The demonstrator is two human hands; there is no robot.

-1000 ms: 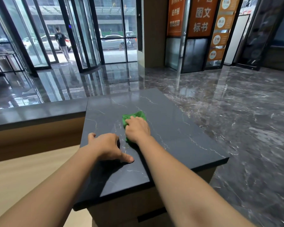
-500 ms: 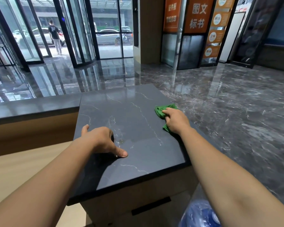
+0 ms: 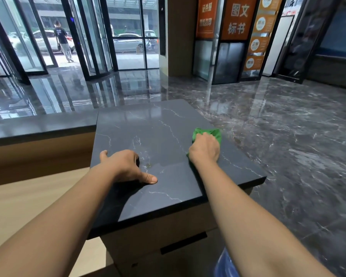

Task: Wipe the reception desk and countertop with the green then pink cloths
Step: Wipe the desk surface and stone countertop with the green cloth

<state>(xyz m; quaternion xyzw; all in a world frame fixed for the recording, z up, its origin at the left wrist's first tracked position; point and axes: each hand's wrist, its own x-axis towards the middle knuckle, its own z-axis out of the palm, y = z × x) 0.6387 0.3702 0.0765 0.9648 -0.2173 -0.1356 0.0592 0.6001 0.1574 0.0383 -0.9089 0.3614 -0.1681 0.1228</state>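
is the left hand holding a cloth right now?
No, the left hand rests bare on the dark countertop, while the green cloth sits under the right hand.

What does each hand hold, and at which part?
The right hand presses the green cloth by its near part. The left hand holds nothing.

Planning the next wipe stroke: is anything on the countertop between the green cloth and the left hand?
Nothing visible: the dark countertop is bare between the green cloth under the right hand and the left hand.
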